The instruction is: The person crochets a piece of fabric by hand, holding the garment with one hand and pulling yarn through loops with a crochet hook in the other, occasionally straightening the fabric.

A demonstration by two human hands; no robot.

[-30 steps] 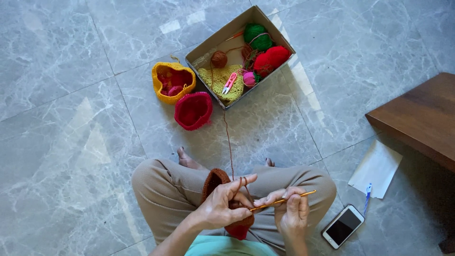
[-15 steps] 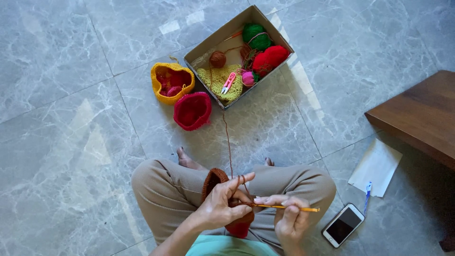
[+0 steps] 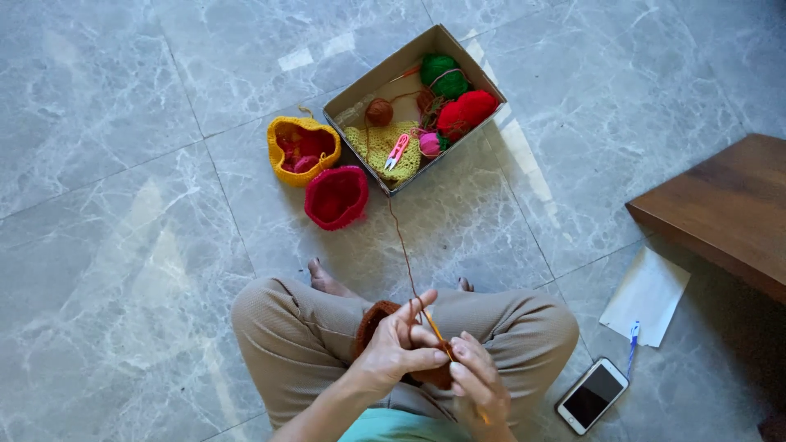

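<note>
I sit cross-legged on the floor. My left hand (image 3: 397, 348) holds a brown crochet piece (image 3: 375, 317) in my lap, with the brown yarn strand (image 3: 403, 245) running over its raised forefinger. My right hand (image 3: 477, 383) grips a thin yellow crochet hook (image 3: 435, 327), its tip pushed into the piece beside the left fingers. The strand leads away across the floor to a brown yarn ball (image 3: 378, 111) in an open cardboard box (image 3: 491, 86).
The box also holds green (image 3: 443, 74), red (image 3: 467, 113) and pink yarn, a yellow knit piece and small pink snips (image 3: 397, 151). A yellow (image 3: 288, 168) and a red crochet basket (image 3: 337, 197) stand left of it. At right: wooden furniture (image 3: 729, 209), paper, pen, phone (image 3: 592, 395).
The hook was lying nearly level, pointing right; now it stands steeper with its tip in the brown piece. My right hand has drawn in closer to the left.
</note>
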